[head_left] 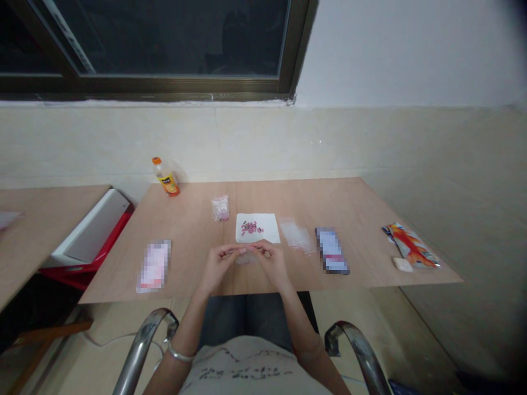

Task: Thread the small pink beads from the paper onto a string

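While the person sits square to the desk [280, 197], both hands meet just in front of the sheet, fingertips nearly touching. Left hand [218, 266] and right hand [274, 263]: fingers narrow, thumbs against forefingers, pinching what looks like a small clear bag [247, 258]. Bag is at the near side of the desk, between the hands, directly below the fingertips. Its upper edge runs left-right, roughly parallel to the desk's front edge; the body points back toward the wearer. Fingers cover much of it, so from here I can't tell which way its long axis goes, or whether anything is inside.

Just beyond the hands: white sheet [269, 224], long side left-right, pink pieces [251, 227] loosely piled toward its left half. Just right of it, flat clear bags [297, 236], then a phone [332, 251], far end tilted left. Filled bag [220, 208] lies beyond the sheet, to the left, pink content at its near end. Orange-capped bottle [167, 178] upright near the wall, back left.
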Motion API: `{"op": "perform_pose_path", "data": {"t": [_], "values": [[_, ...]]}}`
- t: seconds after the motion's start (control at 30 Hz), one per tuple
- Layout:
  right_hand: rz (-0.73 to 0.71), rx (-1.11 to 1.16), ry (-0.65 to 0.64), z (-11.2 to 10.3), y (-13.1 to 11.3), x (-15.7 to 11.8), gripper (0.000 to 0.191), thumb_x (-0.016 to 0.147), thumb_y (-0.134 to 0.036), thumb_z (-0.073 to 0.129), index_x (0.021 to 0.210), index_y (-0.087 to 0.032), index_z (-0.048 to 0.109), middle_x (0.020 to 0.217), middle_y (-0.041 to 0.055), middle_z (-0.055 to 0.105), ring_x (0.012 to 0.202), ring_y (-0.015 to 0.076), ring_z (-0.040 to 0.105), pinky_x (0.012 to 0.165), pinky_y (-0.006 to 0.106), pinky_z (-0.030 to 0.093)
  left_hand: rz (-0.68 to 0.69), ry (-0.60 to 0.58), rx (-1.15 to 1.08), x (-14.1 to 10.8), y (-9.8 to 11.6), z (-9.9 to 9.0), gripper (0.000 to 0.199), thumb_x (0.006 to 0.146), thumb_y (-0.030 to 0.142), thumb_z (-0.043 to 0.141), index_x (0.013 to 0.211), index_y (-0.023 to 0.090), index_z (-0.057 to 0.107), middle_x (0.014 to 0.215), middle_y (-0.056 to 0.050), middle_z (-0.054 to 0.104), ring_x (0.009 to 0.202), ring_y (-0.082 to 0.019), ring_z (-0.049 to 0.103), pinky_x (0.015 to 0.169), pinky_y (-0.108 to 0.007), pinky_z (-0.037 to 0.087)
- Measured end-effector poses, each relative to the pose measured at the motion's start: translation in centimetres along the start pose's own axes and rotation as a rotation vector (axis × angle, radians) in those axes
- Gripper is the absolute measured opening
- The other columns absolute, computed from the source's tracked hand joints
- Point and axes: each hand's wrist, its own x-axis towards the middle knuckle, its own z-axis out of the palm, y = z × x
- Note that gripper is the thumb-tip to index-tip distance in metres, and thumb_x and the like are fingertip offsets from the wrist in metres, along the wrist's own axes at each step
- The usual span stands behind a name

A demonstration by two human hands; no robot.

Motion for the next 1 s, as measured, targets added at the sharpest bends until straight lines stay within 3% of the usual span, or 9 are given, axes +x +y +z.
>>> {"op": "perform_pose_path", "data": {"t": [0.17,0.37,0.53,0.8,0.9,1.0], "values": [[0.102,0.054,0.069,-1.1,0.6,0.8,0.012,0.074,-0.032,0.067,0.075,-0.022,0.073,0.077,0.0024,0.072,0.073,0.0173,0.063,0.064,0.027,0.046,-0.073,0.016,0.0,0.4,-0.9,-1.3,0.025,0.068,0.034,0.072,0.085,0.015,0.073,0.09,-0.007,0.075,0.085,-0.021,0.068,0.082,-0.031,0.052],[0.168,0.167,-0.012,-0.5,2.0,2.9,0.027,0.073,-0.04,0.067,0.09,-0.021,0.072,0.088,0.0055,0.073,0.079,0.0195,0.066,0.072,0.032,0.051,-0.03,0.092,0.029,1.6,-2.1,-2.4,0.021,0.067,0.035,0.07,0.076,0.016,0.072,0.08,-0.005,0.074,0.076,-0.018,0.067,0.074,-0.029,0.052],[0.179,0.148,-0.096,1.4,4.9,5.1,0.043,0.071,-0.04,0.069,0.108,-0.019,0.064,0.092,0.0064,0.072,0.085,0.0194,0.066,0.079,0.035,0.051,0.001,0.212,0.026,4.0,-3.1,-4.0,0.023,0.067,0.037,0.069,0.076,0.016,0.069,0.072,-0.003,0.071,0.069,-0.015,0.064,0.069,-0.026,0.05],[0.221,0.014,-0.018,5.9,10.5,9.2,0.034,0.073,-0.021,0.063,0.107,-0.017,0.059,0.083,0.0047,0.07,0.077,0.0178,0.065,0.078,0.036,0.052,-0.011,0.353,0.008,10.0,-6.3,-6.6,0.024,0.061,0.035,0.068,0.072,0.015,0.063,0.065,-0.002,0.067,0.06,-0.015,0.061,0.062,-0.027,0.049],[0.212,-0.038,0.0,7.1,11.3,10.7,0.043,0.074,-0.013,0.056,0.117,-0.019,0.054,0.095,0.006,0.068,0.082,0.017,0.064,0.079,0.035,0.052,-0.007,0.409,0.002,12.3,-7.4,-7.5,0.024,0.061,0.031,0.067,0.078,0.015,0.061,0.064,0.0,0.066,0.058,-0.014,0.061,0.061,-0.027,0.049],[0.159,-0.079,-0.064,8.0,11.7,11.4,0.052,0.074,-0.008,0.05,0.126,-0.02,0.048,0.115,0.0093,0.062,0.093,0.0171,0.062,0.084,0.035,0.05,-0.002,0.457,0.005,14.2,-8.5,-8.5,0.026,0.063,0.027,0.066,0.084,0.014,0.06,0.063,0.001,0.065,0.057,-0.014,0.061,0.06,-0.026,0.049]]}}
